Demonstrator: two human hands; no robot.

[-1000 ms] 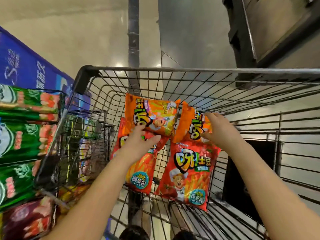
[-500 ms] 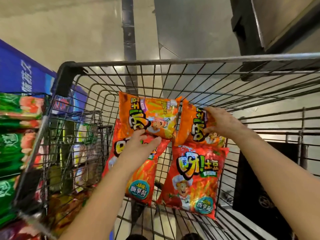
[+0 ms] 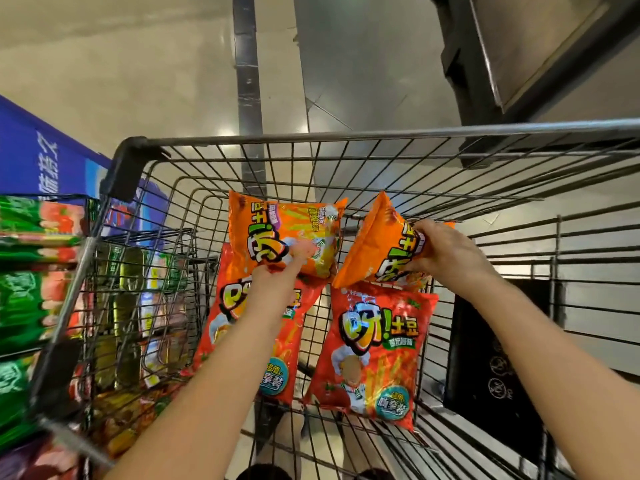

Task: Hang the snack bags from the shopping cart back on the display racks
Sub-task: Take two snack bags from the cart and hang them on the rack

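Note:
Several snack bags lie in the wire shopping cart [image 3: 346,133]. My right hand [image 3: 446,254] grips an orange bag [image 3: 374,247] at the far right and has it tilted up off the cart floor. My left hand [image 3: 277,282] reaches to a second orange bag [image 3: 277,230] at the far middle, its fingers touching the bag's lower edge. Two red bags lie nearer to me: one [image 3: 374,344] on the right, another [image 3: 221,327] partly hidden under my left forearm.
A display rack [image 3: 31,282] with green and red snack packs stands to the left of the cart. A blue sign [image 3: 38,157] is behind it. A dark fixture [image 3: 519,64] stands on the floor beyond the cart at the right. A black panel [image 3: 491,358] sits outside the cart's right side.
My right hand has closed round the far-right orange bag and tipped it up. My left hand has slid forward onto the other orange bag.

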